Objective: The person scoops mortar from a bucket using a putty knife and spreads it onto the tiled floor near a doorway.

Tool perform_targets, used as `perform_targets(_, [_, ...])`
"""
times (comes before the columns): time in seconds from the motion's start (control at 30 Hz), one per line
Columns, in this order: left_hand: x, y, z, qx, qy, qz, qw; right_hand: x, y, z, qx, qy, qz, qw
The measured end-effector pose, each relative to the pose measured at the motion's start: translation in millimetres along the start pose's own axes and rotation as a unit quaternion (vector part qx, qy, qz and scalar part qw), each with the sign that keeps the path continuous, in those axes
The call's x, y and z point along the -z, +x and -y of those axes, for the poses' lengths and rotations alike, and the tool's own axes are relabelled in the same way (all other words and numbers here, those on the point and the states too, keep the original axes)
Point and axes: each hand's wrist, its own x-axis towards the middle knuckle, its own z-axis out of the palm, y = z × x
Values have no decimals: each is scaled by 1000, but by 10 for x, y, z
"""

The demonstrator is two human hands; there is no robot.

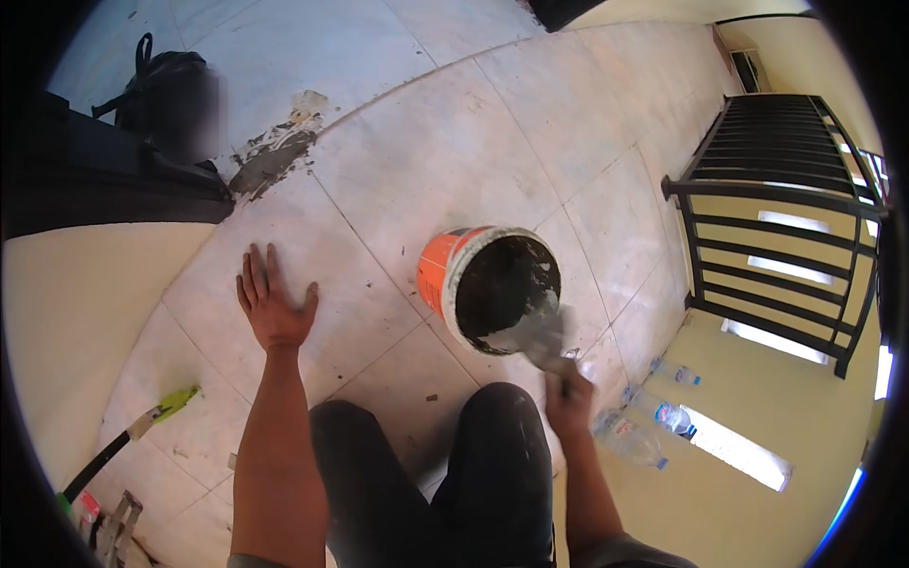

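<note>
My right hand [568, 402] is closed round the handle of a trowel [544, 336], whose blade is smeared by motion. The blade is at the near rim of an orange and white bucket [438, 270], partly over its opening. Dark grey wet mix [502, 279] shows inside the bucket, with pale smears on its wall. To the left, my left hand [276, 308] is pressed flat on the tiled floor [379, 189], fingers spread and holding nothing. Beyond it, a rough patch of grey mortar [275, 161] lies by the door threshold.
A black railing [776, 199] stands at the right. Three clear plastic bottles [632, 440] are beside the yellow wall. At lower left lies a tool with a black and green handle [114, 450]. A black bag [166, 95] is at upper left. My knees [507, 435] are close to the bucket.
</note>
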Motion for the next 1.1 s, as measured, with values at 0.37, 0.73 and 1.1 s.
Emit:
perform_targets(0.37, [31, 21, -19, 1, -9, -3, 1000, 37, 19, 211, -158, -55, 116, 979])
perform_targets(0.73, [21, 23, -15, -13, -13, -17, 1000, 376, -393, 2, -177, -73, 121, 974])
perform_targets(1.1, [25, 1, 21, -5, -26, -4, 1000, -315, -405, 917, 42, 141, 141, 979])
